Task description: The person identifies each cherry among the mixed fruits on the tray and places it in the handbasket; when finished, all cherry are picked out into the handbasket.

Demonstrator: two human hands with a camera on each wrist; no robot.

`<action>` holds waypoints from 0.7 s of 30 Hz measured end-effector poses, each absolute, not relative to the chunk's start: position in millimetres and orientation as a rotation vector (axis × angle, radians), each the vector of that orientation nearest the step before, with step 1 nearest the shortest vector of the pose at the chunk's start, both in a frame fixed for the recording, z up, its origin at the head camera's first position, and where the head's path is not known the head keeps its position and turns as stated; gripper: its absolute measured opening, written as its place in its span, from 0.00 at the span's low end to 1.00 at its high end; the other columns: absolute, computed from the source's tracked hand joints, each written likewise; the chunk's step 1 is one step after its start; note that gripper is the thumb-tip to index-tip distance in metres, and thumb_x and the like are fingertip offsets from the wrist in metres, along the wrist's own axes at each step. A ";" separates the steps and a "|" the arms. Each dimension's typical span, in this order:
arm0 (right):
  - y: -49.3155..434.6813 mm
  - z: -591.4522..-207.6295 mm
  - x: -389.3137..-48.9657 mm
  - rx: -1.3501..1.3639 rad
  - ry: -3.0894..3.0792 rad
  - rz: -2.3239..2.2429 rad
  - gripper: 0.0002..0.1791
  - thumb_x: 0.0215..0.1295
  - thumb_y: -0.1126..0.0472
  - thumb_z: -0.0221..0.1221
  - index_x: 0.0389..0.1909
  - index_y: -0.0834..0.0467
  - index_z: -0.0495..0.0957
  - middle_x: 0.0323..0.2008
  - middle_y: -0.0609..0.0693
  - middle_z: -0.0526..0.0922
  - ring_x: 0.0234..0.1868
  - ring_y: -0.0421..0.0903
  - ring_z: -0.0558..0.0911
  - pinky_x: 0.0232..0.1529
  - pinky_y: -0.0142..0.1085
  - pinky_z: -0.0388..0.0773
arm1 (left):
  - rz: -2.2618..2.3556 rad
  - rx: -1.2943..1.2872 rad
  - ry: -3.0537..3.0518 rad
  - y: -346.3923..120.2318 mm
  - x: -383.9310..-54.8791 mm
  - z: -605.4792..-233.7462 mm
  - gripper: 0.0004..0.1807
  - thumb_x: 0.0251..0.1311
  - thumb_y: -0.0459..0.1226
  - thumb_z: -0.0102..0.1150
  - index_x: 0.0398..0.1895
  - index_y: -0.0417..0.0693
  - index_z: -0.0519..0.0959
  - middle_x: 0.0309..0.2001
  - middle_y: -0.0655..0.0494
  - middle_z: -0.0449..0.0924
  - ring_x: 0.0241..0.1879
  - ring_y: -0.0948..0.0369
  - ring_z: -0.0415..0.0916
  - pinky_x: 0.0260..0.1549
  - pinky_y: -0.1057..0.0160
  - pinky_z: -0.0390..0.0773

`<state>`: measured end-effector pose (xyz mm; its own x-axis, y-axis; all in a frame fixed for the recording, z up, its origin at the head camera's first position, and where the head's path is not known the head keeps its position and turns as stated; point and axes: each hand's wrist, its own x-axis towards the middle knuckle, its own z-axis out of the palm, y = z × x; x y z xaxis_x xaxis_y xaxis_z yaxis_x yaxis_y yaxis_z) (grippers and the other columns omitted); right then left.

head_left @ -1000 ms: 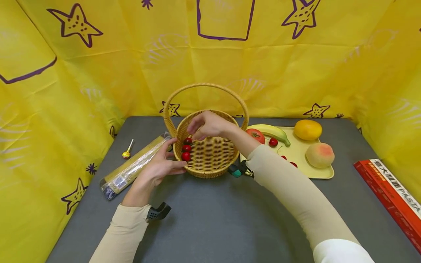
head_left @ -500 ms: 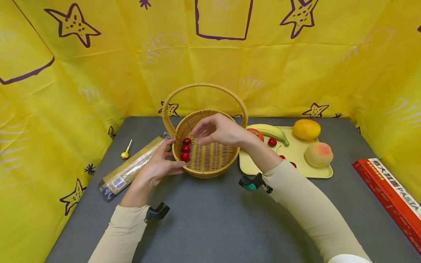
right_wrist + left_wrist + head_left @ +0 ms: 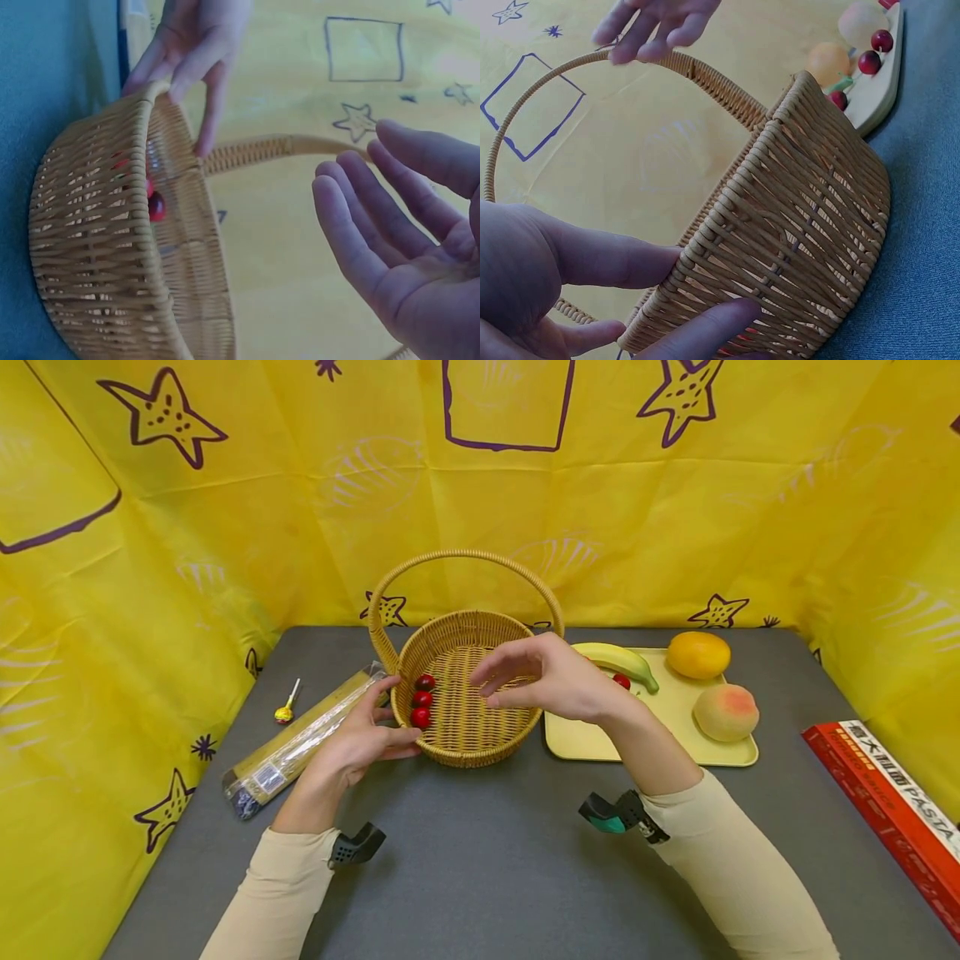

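Note:
In the head view a wicker basket point(image 3: 468, 758) with a tall arched handle stands mid-table. Three red cherries point(image 3: 422, 699) lie in a row against its inner left side. My left hand point(image 3: 360, 727) rests at the basket's left rim, thumb and forefinger spread along it. The left wrist view shows its straight fingertips against the rim and outer wall. Over the basket's right side hangs my right hand point(image 3: 558, 681), its fingers loosely bent and apart with nothing between them. It hides part of the yellow tray point(image 3: 581, 742) and things on it; one cherry point(image 3: 622, 680) shows past the hand.
The tray also bears a banana point(image 3: 618, 660), a mango-like yellow fruit point(image 3: 698, 655) and a peach point(image 3: 726, 713). Left of the basket lie a clear packet of spaghetti point(image 3: 300, 739) and a lollipop point(image 3: 286, 710). A red pasta box point(image 3: 888, 810) lies at the right edge.
My right hand has drawn back from the cherries inside the basket, moving right and nearer to me, its fingers spreading. My left hand and the basket have stayed put.

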<state>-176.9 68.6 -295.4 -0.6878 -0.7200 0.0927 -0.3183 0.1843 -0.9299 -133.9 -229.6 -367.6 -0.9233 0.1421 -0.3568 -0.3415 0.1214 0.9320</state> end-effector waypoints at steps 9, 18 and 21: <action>106.4 -297.2 -163.1 -0.865 2.122 -1.604 0.17 0.65 0.65 0.71 0.55 0.58 0.85 0.50 0.51 0.89 0.54 0.53 0.86 0.53 0.41 0.88 | 1.871 -0.183 2.043 -229.8 -133.2 -366.8 0.54 0.66 0.21 0.61 0.86 0.54 0.41 0.73 0.26 0.55 0.49 0.47 0.85 0.44 0.57 0.91; 151.3 -309.9 -160.1 -0.718 2.277 -1.654 0.16 0.65 0.61 0.72 0.53 0.55 0.86 0.50 0.55 0.89 0.52 0.50 0.87 0.45 0.33 0.88 | 1.874 -0.183 2.039 -229.3 -132.4 -366.6 0.53 0.66 0.21 0.61 0.86 0.54 0.41 0.73 0.26 0.55 0.50 0.45 0.85 0.46 0.56 0.90; 166.4 -314.2 -160.6 -0.673 2.337 -1.659 0.16 0.67 0.61 0.71 0.54 0.57 0.85 0.51 0.52 0.89 0.53 0.48 0.86 0.47 0.32 0.86 | 1.870 -0.179 2.043 -229.0 -132.9 -365.8 0.53 0.66 0.21 0.61 0.86 0.54 0.42 0.73 0.27 0.55 0.50 0.46 0.85 0.46 0.56 0.90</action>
